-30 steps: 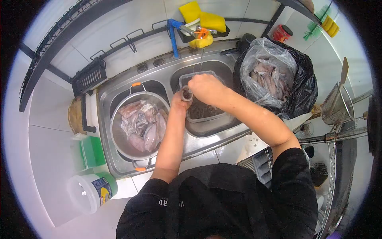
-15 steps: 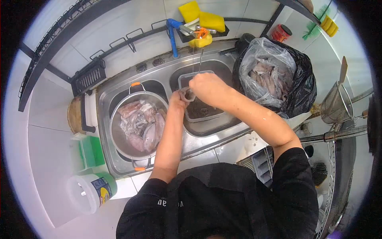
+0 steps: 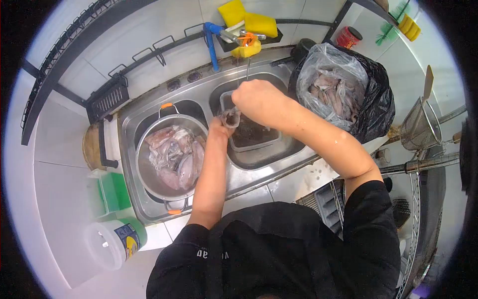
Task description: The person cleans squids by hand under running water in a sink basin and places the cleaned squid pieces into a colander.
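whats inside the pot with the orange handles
Squid show inside the pot, pale and pinkish, heaped over one another. The pile covers most of the pot's bottom, so whatever lies beneath the top ones can't be seen.

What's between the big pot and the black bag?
In the head view, between the pot and black bag lies a sink basin holding a clear tub. The left hand, holding squid, and right hand are there.
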A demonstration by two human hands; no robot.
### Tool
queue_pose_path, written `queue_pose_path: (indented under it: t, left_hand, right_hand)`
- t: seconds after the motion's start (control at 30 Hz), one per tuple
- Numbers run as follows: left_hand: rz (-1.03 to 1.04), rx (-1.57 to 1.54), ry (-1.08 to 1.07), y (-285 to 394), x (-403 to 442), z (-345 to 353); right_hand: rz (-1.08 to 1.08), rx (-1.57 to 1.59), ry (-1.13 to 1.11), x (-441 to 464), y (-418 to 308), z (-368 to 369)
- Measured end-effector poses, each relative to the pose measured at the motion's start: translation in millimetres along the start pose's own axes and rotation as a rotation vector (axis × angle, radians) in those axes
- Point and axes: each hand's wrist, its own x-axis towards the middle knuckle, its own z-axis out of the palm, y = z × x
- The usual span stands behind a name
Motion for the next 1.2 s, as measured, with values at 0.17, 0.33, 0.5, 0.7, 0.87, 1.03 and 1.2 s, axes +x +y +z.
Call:
queue_pose_path:
  t: [0.17,0.33,0.5,0.7,0.87,1.03,1.2]
  left_hand:
    - [0.220,0.065,0.198,-9,-10,13]
    - [0.148,-0.001,0.151,-2,-7,5]
    - [0.076,-0.014,0.126,2,-11,6]
    - [0.159,-0.011,0.155,6,-11,3]
    - [0.145,-0.096,0.163,17,-11,-1]
    - [0.111,-0.075,0.152,52,3,-11]
    - [0.418,0.070,0.155,122,51,-6]
  right_hand:
    - [-0.035,-0.012,0.066,0,4,-10]
    - [0.026,-0.042,-0.002,1,3,-28]
    - [0.024,-0.035,-0.031,-1,3,-45]
    - [-0.004,-0.068,0.054,-4,6,-61]
    - [0.064,-0.134,0.026,-4,14,-66]
    - [0.133,-0.117,-0.081,-2,22,-48]
    - [0.201,-0.044,-0.150,3,30,-26]
